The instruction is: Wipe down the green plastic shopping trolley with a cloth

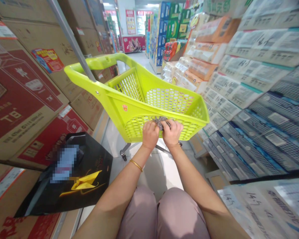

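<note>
A lime-green plastic shopping trolley (139,99) stands in a shop aisle in front of me, tilted, with a long curved handle (99,63). Both my hands are pressed against its near mesh wall. My left hand (150,134) and my right hand (172,132) are closed, pinching a small grey crumpled thing (161,121) between them at the mesh. What that thing is I cannot make out. A gold bangle (136,165) circles my left wrist. My knees in pink trousers (161,212) show below.
Stacked cardboard boxes (22,96) with red print line the left side, with a black bag (72,172) leaning on them. Packs of tissue goods (259,99) fill the shelves on the right. A grey pole (72,36) crosses the upper left. The tiled aisle runs on behind the trolley.
</note>
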`<state>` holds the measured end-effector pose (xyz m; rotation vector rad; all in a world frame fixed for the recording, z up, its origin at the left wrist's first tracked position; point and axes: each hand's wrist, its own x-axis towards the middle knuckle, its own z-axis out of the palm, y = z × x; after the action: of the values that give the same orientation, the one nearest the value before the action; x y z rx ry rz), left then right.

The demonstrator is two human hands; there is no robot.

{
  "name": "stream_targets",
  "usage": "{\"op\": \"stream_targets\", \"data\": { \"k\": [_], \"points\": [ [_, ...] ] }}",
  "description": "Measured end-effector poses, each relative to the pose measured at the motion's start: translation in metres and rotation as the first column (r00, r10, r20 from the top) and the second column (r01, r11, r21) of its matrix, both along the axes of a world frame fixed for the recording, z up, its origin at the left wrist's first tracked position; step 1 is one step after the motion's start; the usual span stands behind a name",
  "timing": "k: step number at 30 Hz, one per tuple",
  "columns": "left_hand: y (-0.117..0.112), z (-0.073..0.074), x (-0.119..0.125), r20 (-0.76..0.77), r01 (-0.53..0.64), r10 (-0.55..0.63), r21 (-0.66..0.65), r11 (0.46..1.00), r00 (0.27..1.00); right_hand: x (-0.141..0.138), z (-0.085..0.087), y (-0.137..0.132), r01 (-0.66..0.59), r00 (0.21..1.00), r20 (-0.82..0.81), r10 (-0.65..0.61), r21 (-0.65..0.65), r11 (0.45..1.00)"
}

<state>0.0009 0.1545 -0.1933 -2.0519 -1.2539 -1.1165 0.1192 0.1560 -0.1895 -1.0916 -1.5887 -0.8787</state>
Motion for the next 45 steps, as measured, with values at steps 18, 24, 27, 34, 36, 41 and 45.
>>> {"op": "stream_targets", "data": {
  "k": [18, 24, 27, 34, 36, 41, 45],
  "points": [
    [0.014, -0.011, -0.018, 0.117, 0.067, -0.062, -0.036, 0.997, 0.991, -0.008, -0.059, -0.005, 0.009, 0.996, 0.086, 0.017, -0.301, 0.954],
    [0.016, -0.012, -0.017, 0.132, 0.068, -0.063, -0.034, 0.997, 0.989, -0.007, -0.063, -0.011, -0.001, 0.991, 0.121, 0.056, -0.410, 0.912],
    [0.014, -0.012, -0.017, 0.138, 0.089, -0.082, -0.050, 0.995, 0.987, -0.007, -0.048, -0.010, 0.009, 0.998, 0.063, 0.012, -0.327, 0.945],
    [0.015, -0.014, -0.016, 0.119, 0.057, -0.062, 0.042, 0.997, 0.991, -0.007, 0.009, -0.002, -0.001, 0.995, -0.098, -0.021, -0.212, 0.977],
    [0.015, -0.014, -0.014, 0.121, 0.052, -0.059, 0.062, 0.997, 0.991, -0.007, 0.021, 0.001, -0.004, 0.992, -0.126, -0.018, -0.173, 0.985],
    [0.015, -0.017, -0.012, 0.127, 0.037, -0.037, 0.002, 0.999, 0.991, -0.010, 0.019, 0.004, -0.007, 0.995, -0.102, -0.013, -0.194, 0.981],
    [0.014, -0.020, -0.012, 0.136, 0.041, -0.034, -0.048, 0.998, 0.990, -0.011, -0.010, 0.001, 0.006, 0.999, -0.031, -0.013, -0.201, 0.980]
  ]
}}
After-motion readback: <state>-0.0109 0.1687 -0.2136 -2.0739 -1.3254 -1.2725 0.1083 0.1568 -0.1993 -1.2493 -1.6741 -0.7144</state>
